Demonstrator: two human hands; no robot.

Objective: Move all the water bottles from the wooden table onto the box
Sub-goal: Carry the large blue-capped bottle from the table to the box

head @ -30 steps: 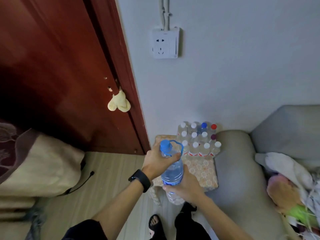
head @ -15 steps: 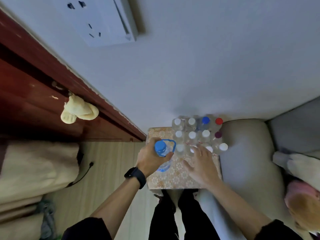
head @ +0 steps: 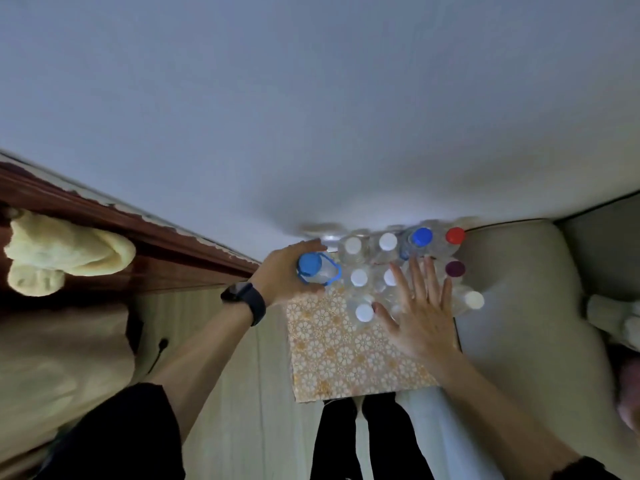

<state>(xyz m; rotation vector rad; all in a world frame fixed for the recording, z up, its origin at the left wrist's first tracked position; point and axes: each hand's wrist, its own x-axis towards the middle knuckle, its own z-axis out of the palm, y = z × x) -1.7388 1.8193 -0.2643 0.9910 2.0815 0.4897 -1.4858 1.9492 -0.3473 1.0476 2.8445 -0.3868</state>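
Blue-capped bottle set among the others on the patterned box

Reaching forward with a dark watch [head: 246, 301] at the wrist, the left hand [head: 282, 273] wraps its fingers around the blue-capped bottle [head: 317, 268] at the box's [head: 346, 355] far-left corner. Just right of it, white-capped bottles [head: 358, 278] stand upright in rows. The right hand [head: 417, 315] lies flat, fingers spread wide, resting on their caps and holding nothing.

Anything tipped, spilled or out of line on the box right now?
Nothing stands out. The bottles stand upright in rows on the box, no spill visible. The left hand holds a blue-capped bottle at the group's left edge.
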